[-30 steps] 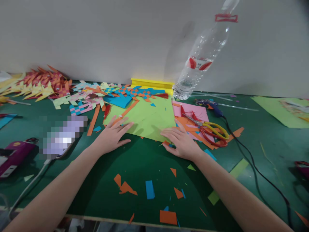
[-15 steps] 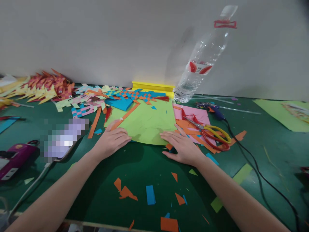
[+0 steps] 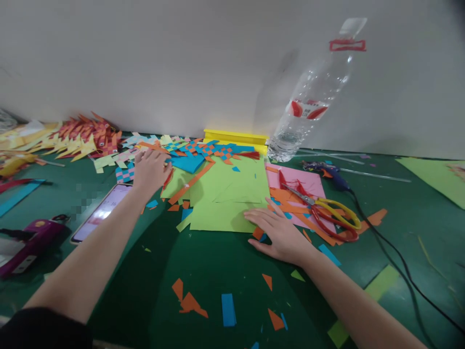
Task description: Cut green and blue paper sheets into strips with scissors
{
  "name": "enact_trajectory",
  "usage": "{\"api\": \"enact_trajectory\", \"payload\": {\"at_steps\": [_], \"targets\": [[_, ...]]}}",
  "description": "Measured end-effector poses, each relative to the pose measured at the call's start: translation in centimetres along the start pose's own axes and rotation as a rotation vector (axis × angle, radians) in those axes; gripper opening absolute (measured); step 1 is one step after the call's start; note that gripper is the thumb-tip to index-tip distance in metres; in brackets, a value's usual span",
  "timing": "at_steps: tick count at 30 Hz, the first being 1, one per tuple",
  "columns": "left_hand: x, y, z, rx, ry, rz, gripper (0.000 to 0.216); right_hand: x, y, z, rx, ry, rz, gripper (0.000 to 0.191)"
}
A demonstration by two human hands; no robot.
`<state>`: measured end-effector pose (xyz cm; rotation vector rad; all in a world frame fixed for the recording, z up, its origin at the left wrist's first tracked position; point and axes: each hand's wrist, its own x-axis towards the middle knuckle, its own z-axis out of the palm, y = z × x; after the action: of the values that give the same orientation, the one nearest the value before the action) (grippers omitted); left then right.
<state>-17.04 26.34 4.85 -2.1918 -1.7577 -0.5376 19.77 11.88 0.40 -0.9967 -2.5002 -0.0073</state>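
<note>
My right hand [image 3: 281, 233] lies flat with fingers spread on the near right corner of a light green paper sheet [image 3: 225, 194], which rests on the green table [image 3: 203, 261]. My left hand [image 3: 149, 169] is stretched out to the left of the sheet. Its fingers rest on a pile of woven paper pieces [image 3: 119, 162], beside an orange strip [image 3: 191, 182], and I see nothing in them. Red and yellow scissors [image 3: 329, 213] lie on a pink sheet [image 3: 308, 180] just right of my right hand.
A clear plastic bottle [image 3: 312, 102] stands at the wall beside a yellow box [image 3: 236, 137]. A glue gun [image 3: 327, 169] with its black cable [image 3: 385, 242] lies at the right. A phone [image 3: 103, 211] and a purple device [image 3: 25, 240] lie at the left. Paper scraps [image 3: 189, 300] litter the front.
My left hand left the green sheet and reached up and left to the woven paper pile. The sheet now lies squarer to me. My right hand stayed on its corner.
</note>
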Motion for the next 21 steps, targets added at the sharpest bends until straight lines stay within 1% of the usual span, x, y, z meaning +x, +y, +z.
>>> {"api": "enact_trajectory", "payload": {"at_steps": [1, 4, 5, 6, 7, 11, 14, 17, 21], "targets": [[0.8, -0.4, 0.5, 0.023, -0.008, -0.041, 0.034, 0.0, 0.0, 0.0, -0.002, -0.005, 0.001, 0.043], [3.0, -1.3, 2.1, 0.087, -0.019, -0.17, 0.025, -0.1, 0.1, 0.1, -0.009, -0.02, 0.001, 0.043], [3.6, -1.6, 2.5, 0.104, -0.022, -0.204, 0.026, -0.1, 0.1, 0.0, -0.009, -0.022, 0.002, 0.042], [4.2, -1.9, 2.9, 0.121, -0.029, -0.234, 0.035, -0.1, 0.1, 0.0, -0.006, -0.024, 0.002, 0.042], [4.8, -2.2, 3.2, 0.136, -0.03, -0.268, 0.037, -0.1, 0.1, -0.1, -0.002, -0.028, 0.003, 0.041], [6.2, -3.4, 3.7, 0.184, -0.056, -0.357, 0.034, 0.0, 0.1, -0.2, 0.023, -0.04, 0.019, 0.04], [6.1, -3.5, 4.0, 0.197, -0.067, -0.336, 0.031, 0.1, 0.1, -0.2, 0.043, -0.041, 0.033, 0.042], [5.5, -3.0, 4.5, 0.178, -0.058, -0.236, 0.023, 0.1, 0.1, -0.2, 0.053, -0.042, 0.034, 0.043], [4.8, -2.3, 5.2, 0.133, -0.068, -0.101, 0.029, 0.1, 0.2, 0.0, 0.056, -0.044, 0.03, 0.043]]}}
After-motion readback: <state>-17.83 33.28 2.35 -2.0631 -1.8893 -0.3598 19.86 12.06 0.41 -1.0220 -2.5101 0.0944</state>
